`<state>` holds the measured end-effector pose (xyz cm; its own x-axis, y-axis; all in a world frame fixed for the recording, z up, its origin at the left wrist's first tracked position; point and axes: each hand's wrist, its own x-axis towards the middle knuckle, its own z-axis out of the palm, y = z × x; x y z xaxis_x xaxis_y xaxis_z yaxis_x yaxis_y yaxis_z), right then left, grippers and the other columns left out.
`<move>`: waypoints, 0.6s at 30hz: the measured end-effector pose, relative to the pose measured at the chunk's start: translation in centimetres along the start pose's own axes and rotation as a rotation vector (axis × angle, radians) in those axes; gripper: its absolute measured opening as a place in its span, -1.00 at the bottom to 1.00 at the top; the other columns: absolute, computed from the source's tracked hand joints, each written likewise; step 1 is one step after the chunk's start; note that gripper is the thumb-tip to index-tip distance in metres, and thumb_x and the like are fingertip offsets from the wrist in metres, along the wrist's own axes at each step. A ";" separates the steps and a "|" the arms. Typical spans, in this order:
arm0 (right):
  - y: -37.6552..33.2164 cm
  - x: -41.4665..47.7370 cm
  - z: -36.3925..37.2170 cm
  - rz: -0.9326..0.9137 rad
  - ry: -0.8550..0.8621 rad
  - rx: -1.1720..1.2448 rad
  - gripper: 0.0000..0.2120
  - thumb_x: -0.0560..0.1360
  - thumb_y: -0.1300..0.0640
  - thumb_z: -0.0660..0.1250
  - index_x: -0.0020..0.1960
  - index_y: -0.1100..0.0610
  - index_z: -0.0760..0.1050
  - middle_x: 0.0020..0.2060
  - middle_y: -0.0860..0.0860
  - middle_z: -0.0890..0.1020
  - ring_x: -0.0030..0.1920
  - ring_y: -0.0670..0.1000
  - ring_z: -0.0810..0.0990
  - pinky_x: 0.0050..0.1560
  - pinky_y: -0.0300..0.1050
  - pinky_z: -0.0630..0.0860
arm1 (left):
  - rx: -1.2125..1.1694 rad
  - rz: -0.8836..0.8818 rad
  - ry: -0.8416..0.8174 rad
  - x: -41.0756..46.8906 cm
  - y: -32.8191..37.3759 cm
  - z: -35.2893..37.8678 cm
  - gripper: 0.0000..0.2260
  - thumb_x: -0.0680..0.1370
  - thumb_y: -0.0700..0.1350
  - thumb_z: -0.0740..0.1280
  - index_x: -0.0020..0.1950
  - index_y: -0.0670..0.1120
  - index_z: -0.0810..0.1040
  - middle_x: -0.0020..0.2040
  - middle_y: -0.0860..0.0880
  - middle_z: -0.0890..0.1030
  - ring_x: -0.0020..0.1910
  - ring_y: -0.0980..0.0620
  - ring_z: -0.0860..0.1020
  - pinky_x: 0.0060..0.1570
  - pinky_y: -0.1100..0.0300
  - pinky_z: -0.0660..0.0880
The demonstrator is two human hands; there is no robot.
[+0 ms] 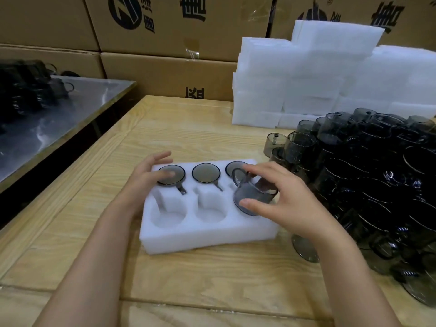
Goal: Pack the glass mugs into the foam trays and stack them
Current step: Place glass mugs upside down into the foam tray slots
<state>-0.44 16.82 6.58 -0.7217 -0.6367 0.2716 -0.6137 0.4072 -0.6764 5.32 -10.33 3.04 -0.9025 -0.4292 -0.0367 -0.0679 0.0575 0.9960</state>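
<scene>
A white foam tray [207, 234] with several round pockets lies on the wooden table. Three smoky glass mugs sit bottom-up in its far row: left [174, 178], middle [206, 173], right [232, 167]. My left hand [147, 179] rests with straight fingers on the left mug's base. My right hand [280, 197] grips a fourth glass mug [251, 193], tilted over the near right pocket, its handle pointing away from me. The near left and near middle pockets hold nothing.
A big heap of dark glass mugs [368, 182] covers the table's right side. Stacked white foam trays [306, 83] stand behind it. Cardboard boxes [165, 24] line the back. A metal-topped table [47, 119] with more mugs is at the left.
</scene>
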 end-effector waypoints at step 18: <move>-0.7 -0.3 1.3 -0.098 -0.208 -0.579 -0.37 0.59 -0.12 0.09 0.55 0.00 -0.10 0.53 -0.11 -0.12 0.46 -0.21 -0.28 0.40 -0.30 -0.32 | -0.209 0.014 -0.032 1.6 -1.1 0.2 -0.43 0.20 -0.32 0.20 0.16 -0.01 0.58 -0.24 -0.05 0.66 -0.33 0.00 0.62 -0.40 0.26 0.53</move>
<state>0.59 15.82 6.06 -0.6112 -0.7798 0.1355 -0.7903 0.5919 -0.1585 3.92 -10.93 1.88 -0.9162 -0.4002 -0.0217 0.0319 -0.1266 0.9914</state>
